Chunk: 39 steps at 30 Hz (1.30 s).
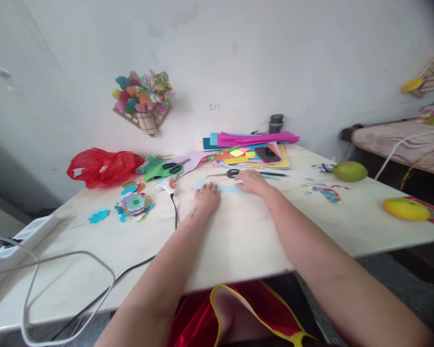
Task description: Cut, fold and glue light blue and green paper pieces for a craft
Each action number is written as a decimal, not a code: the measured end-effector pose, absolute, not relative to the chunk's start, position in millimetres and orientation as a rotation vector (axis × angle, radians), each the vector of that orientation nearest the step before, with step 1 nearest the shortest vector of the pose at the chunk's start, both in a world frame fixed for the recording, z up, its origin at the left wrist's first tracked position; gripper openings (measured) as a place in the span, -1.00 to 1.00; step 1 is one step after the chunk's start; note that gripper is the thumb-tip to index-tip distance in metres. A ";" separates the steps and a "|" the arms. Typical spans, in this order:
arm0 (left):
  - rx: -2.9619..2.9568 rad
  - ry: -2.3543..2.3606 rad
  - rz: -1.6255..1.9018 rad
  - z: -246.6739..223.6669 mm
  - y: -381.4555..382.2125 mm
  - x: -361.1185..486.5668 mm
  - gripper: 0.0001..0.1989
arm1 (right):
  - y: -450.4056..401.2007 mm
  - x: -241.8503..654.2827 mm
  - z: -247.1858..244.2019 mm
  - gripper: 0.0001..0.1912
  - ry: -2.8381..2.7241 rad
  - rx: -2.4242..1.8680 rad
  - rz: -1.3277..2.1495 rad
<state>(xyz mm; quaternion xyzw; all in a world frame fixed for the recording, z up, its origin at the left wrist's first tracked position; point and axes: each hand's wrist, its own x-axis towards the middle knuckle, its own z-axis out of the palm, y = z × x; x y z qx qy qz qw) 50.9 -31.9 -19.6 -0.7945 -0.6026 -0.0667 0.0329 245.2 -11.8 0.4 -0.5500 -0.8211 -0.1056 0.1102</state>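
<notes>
A light blue paper strip (230, 188) lies flat on the white table (235, 241). My left hand (207, 196) rests palm down on its left part, fingers spread and pointing away from me. At the strip's right end is my right hand (251, 181), its fingers bent toward the paper; whether they pinch its edge is too small to tell. Just beyond the strip lie black-handled scissors (233, 173) and a dark pencil (275, 174). To the left sits a white glue gun (166, 186) with a black cord.
Paper flowers (134, 203), a red plastic bag (104, 167) and green-and-purple paper with more scissors (173, 167) are at the left. Coloured sheets (256, 140), a phone (267, 154) and a jar (276, 124) stand behind. Two fruits (350, 171) lie right; a power strip (31, 236) lies left.
</notes>
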 end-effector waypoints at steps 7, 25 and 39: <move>-2.259 -1.808 -0.356 -18.0 -44.8 56.6 -0.63 | -22.3 234.9 11.4 -0.67 -2.594 -1.560 -0.247; -2.264 -1.801 -0.390 -17.6 -37.3 46.3 -0.62 | -31.5 224.0 19.0 -0.74 -2.674 -1.557 -0.367; -2.262 -1.831 -0.344 -18.0 -35.7 48.7 -0.59 | -33.4 205.0 16.8 -0.69 -2.681 -1.548 -0.515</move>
